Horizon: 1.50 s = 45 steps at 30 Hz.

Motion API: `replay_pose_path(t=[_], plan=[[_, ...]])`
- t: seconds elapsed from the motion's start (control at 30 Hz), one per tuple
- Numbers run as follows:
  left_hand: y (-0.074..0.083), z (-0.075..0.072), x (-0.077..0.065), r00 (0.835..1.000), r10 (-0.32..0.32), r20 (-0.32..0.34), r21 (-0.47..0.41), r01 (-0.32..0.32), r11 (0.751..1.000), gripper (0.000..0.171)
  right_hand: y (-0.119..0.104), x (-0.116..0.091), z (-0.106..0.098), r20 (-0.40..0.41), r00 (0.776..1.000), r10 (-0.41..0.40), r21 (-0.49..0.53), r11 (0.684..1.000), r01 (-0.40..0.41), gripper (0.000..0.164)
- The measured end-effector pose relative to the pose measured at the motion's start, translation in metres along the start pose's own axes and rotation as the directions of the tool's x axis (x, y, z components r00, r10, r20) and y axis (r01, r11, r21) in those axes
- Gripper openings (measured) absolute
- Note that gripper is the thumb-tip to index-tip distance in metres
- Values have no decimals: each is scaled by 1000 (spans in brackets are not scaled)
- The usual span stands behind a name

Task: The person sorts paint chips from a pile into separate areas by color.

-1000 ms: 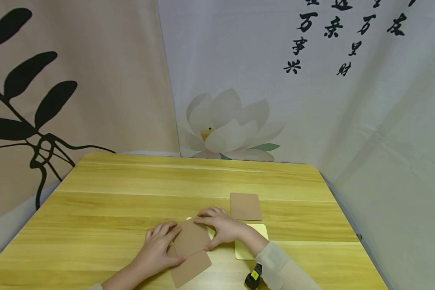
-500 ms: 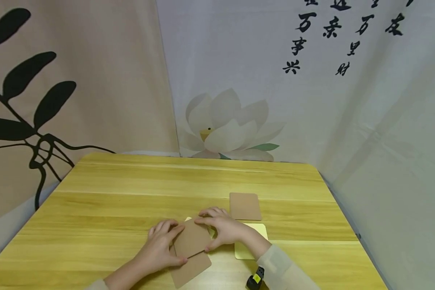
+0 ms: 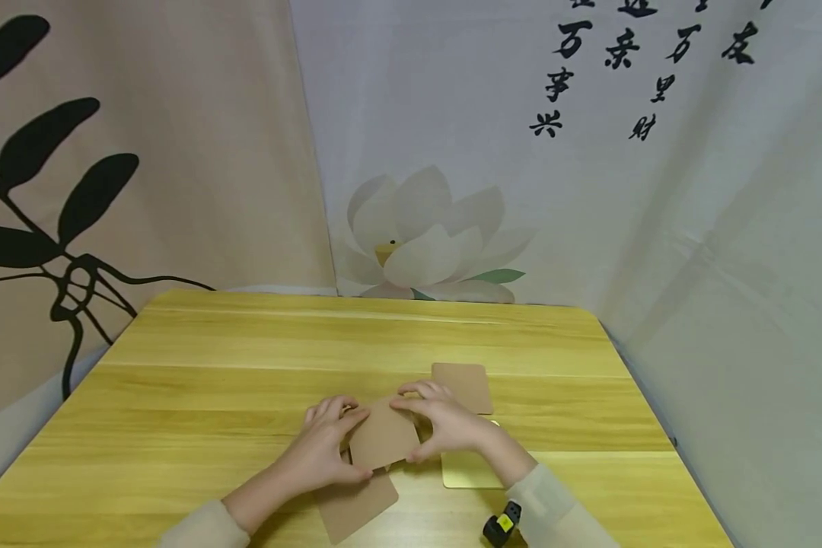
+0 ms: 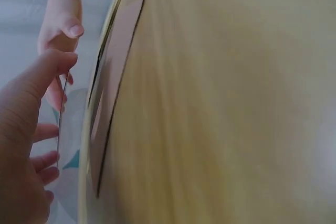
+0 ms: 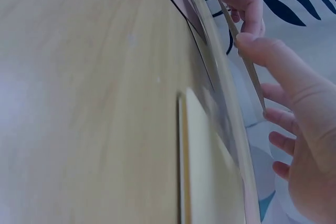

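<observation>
Between both hands a brown square card [image 3: 383, 435] is held raised off the table. My left hand [image 3: 329, 447] pinches its left side, thumb at the lower corner and fingers at the upper one. The right hand [image 3: 447, 421] grips the opposite side the same way. Seen edge-on in the left wrist view, the held card [image 4: 60, 121] is a thin line between thumb and fingertips. In the right wrist view the held card [image 5: 249, 69] spans from one hand to the other. Under it, a second brown card [image 3: 356, 508] lies flat on the table.
Another brown card [image 3: 467, 388] lies beyond my right hand. A pale yellow square piece [image 3: 469, 472] is partly covered by the right forearm. A black device with a yellow patch [image 3: 503, 524] is at the right wrist. Printed curtains surround the wooden table [image 3: 212, 396].
Both hands have lifted the brown card and carried it slightly right and away from me. It has come off the pieces below, while the lower brown card stays in place.
</observation>
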State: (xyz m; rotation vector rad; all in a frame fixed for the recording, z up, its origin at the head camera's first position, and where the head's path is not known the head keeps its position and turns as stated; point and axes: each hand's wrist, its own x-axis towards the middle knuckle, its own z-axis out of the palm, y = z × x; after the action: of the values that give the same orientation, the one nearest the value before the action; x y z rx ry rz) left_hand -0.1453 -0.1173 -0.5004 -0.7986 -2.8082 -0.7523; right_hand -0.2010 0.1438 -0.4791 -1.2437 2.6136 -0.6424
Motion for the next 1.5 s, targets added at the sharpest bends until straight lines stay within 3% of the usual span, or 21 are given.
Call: replay_pose_path(t=[0.37, 0.6, 0.93, 1.2, 1.5], plan=[[11, 6, 35, 996, 91, 3, -26, -90, 996, 89, 16, -23, -15, -89, 995, 44, 39, 998, -40, 84], [19, 5, 63, 989, 143, 40, -35, -142, 989, 88, 29, -35, -28, -154, 988, 19, 38, 999, -13, 81], [24, 15, 103, 978, 187, 93, -75, -180, 981, 85, 51, -47, -43, -186, 977, 106, 26, 994, -103, 82], [25, 23, 128, 979, 175, 109, -67, -168, 983, 83, 71, -49, -56, -176, 975, 139, 9, 990, -139, 83], [25, 36, 147, 973, 166, 160, -92, -153, 984, 81, 91, -54, -54, -149, 969, 198, 89, 978, -186, 82]])
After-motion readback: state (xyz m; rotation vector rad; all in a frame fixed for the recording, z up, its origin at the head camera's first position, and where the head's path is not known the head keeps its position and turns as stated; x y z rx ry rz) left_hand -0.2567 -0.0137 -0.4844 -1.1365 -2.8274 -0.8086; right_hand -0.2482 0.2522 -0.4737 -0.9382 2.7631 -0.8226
